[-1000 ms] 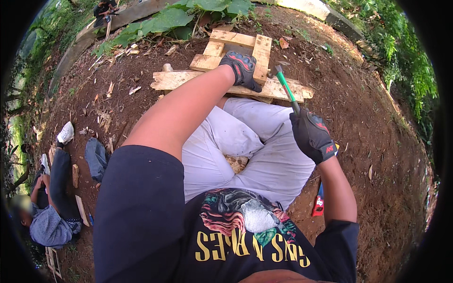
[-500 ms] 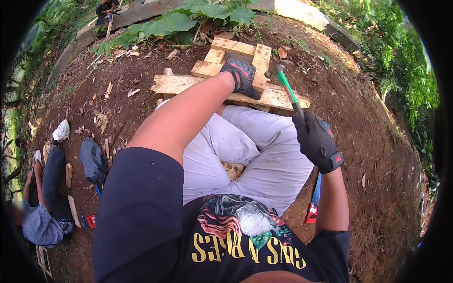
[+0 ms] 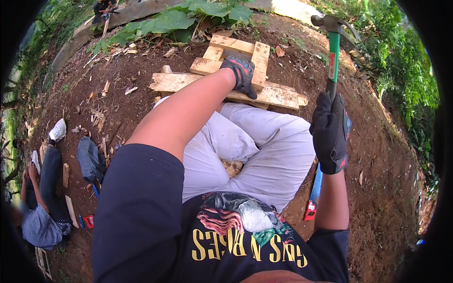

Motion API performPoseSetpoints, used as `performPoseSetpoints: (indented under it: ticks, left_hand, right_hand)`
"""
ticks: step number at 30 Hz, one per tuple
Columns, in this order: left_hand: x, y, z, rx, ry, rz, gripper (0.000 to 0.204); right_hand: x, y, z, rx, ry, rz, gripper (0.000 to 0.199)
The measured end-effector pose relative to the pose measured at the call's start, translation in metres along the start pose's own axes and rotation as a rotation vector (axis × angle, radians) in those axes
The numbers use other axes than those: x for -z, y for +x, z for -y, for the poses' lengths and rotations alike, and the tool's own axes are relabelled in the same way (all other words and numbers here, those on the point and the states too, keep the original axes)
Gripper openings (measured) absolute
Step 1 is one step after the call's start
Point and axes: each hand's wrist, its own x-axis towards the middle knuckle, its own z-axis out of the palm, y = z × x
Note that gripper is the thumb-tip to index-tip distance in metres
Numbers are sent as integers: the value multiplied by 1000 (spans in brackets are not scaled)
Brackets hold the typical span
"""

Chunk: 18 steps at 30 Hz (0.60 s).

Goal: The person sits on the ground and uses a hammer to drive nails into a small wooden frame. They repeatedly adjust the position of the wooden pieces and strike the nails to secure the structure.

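Note:
My right hand (image 3: 330, 134), in a black glove, is closed round the dark grip of a claw hammer (image 3: 333, 56). The hammer stands raised and upright, its green handle topped by a metal head, apart from the wood. A small wooden frame (image 3: 261, 59) of pale battens lies beyond my knees, its near side on a long rough plank (image 3: 281, 95). On the frame's near side, my gloved left hand (image 3: 239, 75) bends its fingers down against the battens, holding it. The fingertips and whatever is under that palm are hidden.
A hand saw (image 3: 314, 193) with a red handle lies by my right leg. At left another person (image 3: 42, 221) sits near a dark bag (image 3: 91, 160). Wood chips litter the brown soil, and leafy plants (image 3: 174, 21) grow beyond the frame.
My right hand has swung the hammer up and to the right, away from the frame, turning it upright. My left hand stays on the frame.

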Motion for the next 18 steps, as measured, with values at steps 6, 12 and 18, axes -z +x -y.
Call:
performPoseSetpoints:
  ticks: [6,12,18]
  left_hand:
    - [17,4,-5,-93,17,6,107]
    - [7,-2,0,-22,19,21,106]
    - [7,5,-7,-37,49,23,107]
  right_hand:
    - [-30,-16,-55,363,-377,412,34]
    - [8,-10,26,-61,-45,137,38]
    - [-27,-14,-53,136,-290,473,31]
